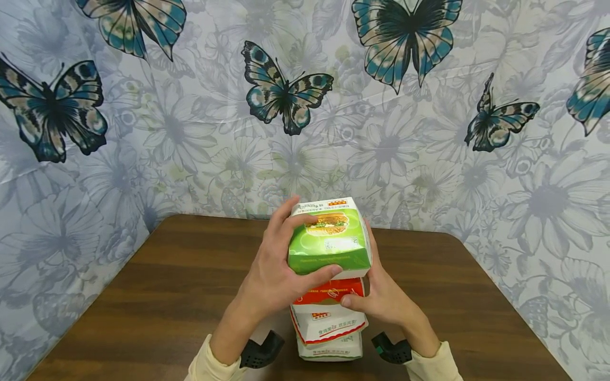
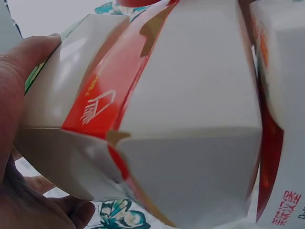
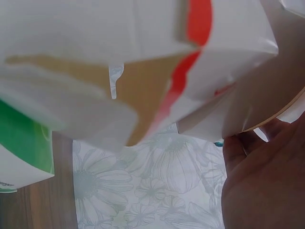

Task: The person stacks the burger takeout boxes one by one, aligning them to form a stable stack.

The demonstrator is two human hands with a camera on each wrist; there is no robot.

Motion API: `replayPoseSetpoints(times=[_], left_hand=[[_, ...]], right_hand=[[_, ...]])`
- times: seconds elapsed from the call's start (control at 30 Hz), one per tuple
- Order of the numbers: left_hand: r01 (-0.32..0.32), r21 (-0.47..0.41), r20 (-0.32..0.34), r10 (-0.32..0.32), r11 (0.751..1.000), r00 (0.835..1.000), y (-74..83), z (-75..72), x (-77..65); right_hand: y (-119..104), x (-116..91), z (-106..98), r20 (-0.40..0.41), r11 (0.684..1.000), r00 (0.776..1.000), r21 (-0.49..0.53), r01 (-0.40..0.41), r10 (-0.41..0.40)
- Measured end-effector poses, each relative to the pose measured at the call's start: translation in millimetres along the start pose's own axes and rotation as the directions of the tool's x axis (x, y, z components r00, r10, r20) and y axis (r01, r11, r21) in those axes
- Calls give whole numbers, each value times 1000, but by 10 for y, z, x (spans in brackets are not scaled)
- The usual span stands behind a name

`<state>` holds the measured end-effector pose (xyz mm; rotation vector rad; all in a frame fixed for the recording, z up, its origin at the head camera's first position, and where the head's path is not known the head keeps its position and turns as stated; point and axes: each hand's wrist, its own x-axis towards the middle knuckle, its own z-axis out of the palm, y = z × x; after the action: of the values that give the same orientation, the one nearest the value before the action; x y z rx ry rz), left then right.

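Note:
A green and white burger box [image 1: 326, 238] with a burger picture sits tilted at the top of a stack. My left hand [image 1: 274, 272] grips it, fingers over its far left part and thumb along its near edge. My right hand [image 1: 388, 291] holds the right side, fingers up along the green box and thumb in front of a red burger box [image 1: 329, 291] just below. Beneath come a white box with red edging [image 1: 329, 324] and a white bottom box [image 1: 331, 349]. In the right wrist view, the right fingers [image 3: 236, 150] reach a white carton's underside edge.
The stack stands on a brown wooden table [image 1: 190, 286], near its front. Behind the table hangs a grey floral cloth [image 1: 190, 159] printed with butterflies. Black wrist cameras [image 1: 261, 350] sit at both cuffs, beside the lower boxes.

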<state>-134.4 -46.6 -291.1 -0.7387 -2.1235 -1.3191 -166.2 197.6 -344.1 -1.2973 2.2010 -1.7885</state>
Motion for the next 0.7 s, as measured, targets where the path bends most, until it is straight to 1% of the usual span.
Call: replayPoseSetpoints(times=[0.23,0.43,0.57,0.7], left_hand=[[24,-1,18,-24,1000,1000,15,26,-6],[46,-3,35,-45,999,998,13,3,-6],[48,-3,41,-47,999,998,10,-11,-6],[42,-5,42,-42,999,998,7,-26,-6]], right_hand=[[-8,2,1,8,1000,1000,-4,-11,11],[-3,-2,3,-20,996,999,-84,-27,25],[-4,-7,5,-34,991,999,-124,-41,37],[-11,-8,-4,-40,988,999,-149,-37,31]])
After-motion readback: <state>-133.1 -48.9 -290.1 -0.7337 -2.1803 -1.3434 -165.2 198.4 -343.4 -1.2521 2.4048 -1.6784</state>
